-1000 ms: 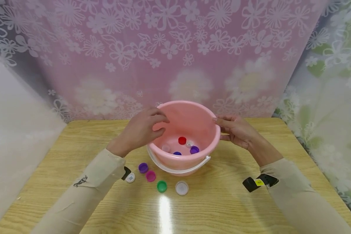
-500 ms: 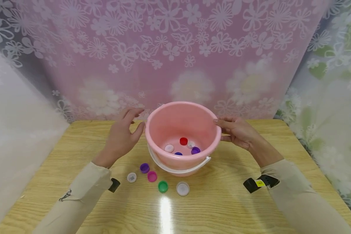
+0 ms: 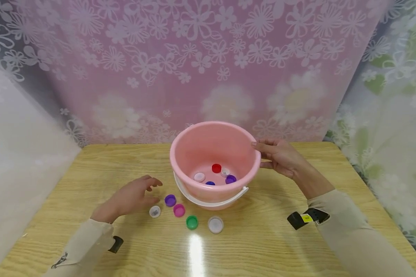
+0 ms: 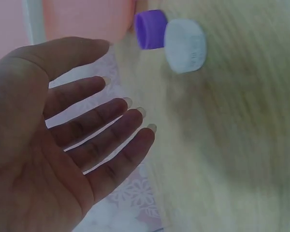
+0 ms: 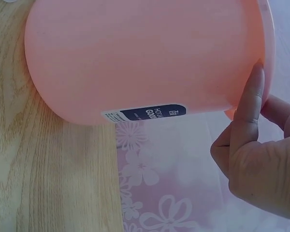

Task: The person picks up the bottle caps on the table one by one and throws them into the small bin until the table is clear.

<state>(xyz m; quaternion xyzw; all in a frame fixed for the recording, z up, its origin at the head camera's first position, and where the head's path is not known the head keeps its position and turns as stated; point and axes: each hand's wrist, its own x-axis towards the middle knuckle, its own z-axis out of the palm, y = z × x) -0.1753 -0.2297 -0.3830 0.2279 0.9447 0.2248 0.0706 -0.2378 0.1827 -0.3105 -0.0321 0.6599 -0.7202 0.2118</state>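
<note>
A: What's the step?
B: Gathering caps. The left hand [image 3: 130,198], fingers spread and empty, hovers beside the small purple plastic bottle cap [image 3: 170,200] on the wooden surface [image 3: 263,238].
A: Next?
B: Probably pinching it. The right hand [image 3: 280,156] grips the round pink plastic bucket [image 3: 213,148] by the rim.

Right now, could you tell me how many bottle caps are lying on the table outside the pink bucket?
5: white cap, purple cap, magenta cap, green cap and larger white cap, all before the bucket. More may hide behind it.
</note>
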